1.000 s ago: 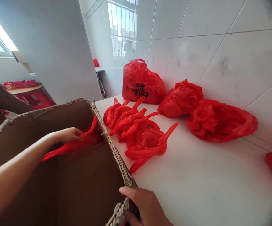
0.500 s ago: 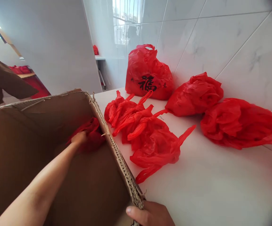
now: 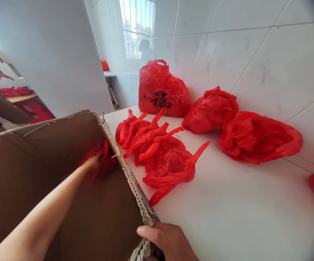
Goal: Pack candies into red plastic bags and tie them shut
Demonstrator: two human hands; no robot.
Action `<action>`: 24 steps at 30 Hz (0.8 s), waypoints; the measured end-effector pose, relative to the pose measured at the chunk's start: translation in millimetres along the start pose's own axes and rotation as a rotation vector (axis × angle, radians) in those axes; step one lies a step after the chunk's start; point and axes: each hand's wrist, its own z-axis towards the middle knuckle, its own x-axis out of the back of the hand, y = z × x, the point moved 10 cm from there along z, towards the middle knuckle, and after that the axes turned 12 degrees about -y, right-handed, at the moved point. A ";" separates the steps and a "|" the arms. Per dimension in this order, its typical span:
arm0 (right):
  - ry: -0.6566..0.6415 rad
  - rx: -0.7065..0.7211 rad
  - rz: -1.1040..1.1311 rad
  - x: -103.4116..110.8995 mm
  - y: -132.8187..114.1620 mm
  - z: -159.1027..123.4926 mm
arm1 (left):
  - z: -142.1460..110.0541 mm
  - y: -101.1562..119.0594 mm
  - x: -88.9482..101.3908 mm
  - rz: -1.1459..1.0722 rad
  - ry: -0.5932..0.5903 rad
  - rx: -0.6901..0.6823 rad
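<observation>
My left hand [image 3: 92, 162] reaches deep into an open cardboard box [image 3: 91, 214], closed on a red plastic bag [image 3: 105, 167] near the box's far right corner. The bag is dim and partly smeared by motion. My right hand [image 3: 170, 240] grips the frayed right rim of the box at its near end, thumb on the inner side. Just beyond that rim, several red plastic bags [image 3: 170, 163] with knotted handles lie in a row on the white table [image 3: 213, 214].
Against the tiled wall stands a large red bag [image 3: 163, 90] with black characters. Two bundled red bags, one in the middle [image 3: 211, 110] and one to the right [image 3: 257, 137], lie beside it. Another person's hand [image 3: 4, 75] shows at far left, near a grey partition [image 3: 50, 54].
My view has swung a little right, so the table bags appear further left. Another person's hand has come into view. My left hand stays in the box with the bag; my right still grips the rim.
</observation>
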 end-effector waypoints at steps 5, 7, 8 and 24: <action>0.024 -0.048 0.078 11.6 -6.2 2.9 | -6.7 50.6 59.7 0.007 0.166 0.029; -0.015 -0.096 0.133 10.9 -4.5 1.9 | -21.5 91.8 92.2 -0.012 0.327 -0.010; -0.027 -0.117 0.157 10.7 -3.4 1.0 | -32.0 118.5 103.6 -0.021 0.393 -0.052; -0.049 -0.146 0.111 14.7 -9.0 -3.5 | -138.4 400.5 -65.8 0.345 -0.268 -0.600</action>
